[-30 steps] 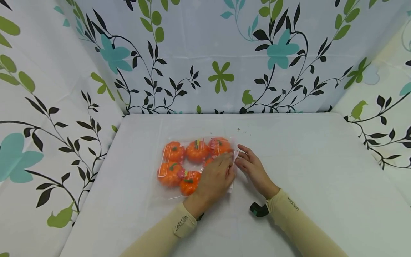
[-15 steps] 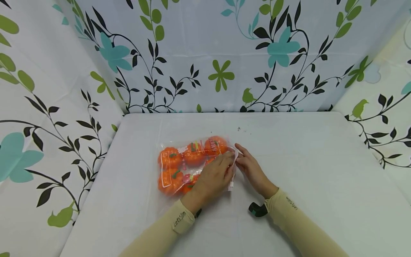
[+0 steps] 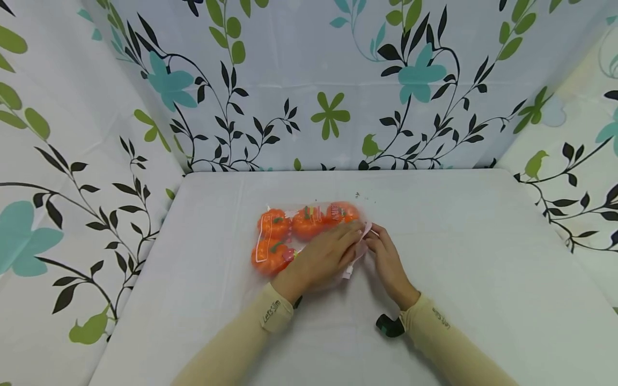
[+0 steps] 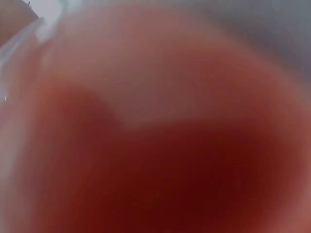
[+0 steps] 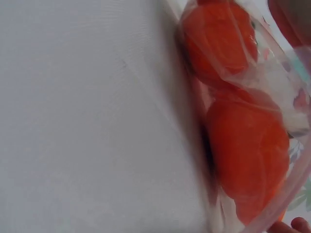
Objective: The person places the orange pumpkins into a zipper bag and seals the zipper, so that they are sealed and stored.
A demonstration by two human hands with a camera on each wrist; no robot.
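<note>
A clear zip bag [image 3: 299, 208] with printed lettering holds several small orange pumpkins [image 3: 274, 224] with green stems. My left hand [image 3: 328, 252] lies across the bag's right half and hides some pumpkins, its fingertips gripping the mouth near the pale pink zip strip [image 3: 356, 261]. On the other side of that strip, my right hand [image 3: 388, 262] pinches the edge with thumb and fingers. In the right wrist view, the pink strip [image 5: 291, 187] curves past two pumpkins [image 5: 248, 145], with fingertips [image 5: 299, 225] at the lower corner. Blurred orange [image 4: 184, 160] fills most of the left wrist view.
The bag is on a white-covered table [image 3: 458, 257]. Black wrist camera mount [image 3: 390, 325] hangs by the right cuff. A curtain [image 3: 289, 80] with leaves and flowers rises behind the table's far edge and along both sides.
The bag and its pumpkins have shifted to the right, and both hands have moved slightly right with the zip edge. The front pumpkin is now mostly hidden by my left hand.
</note>
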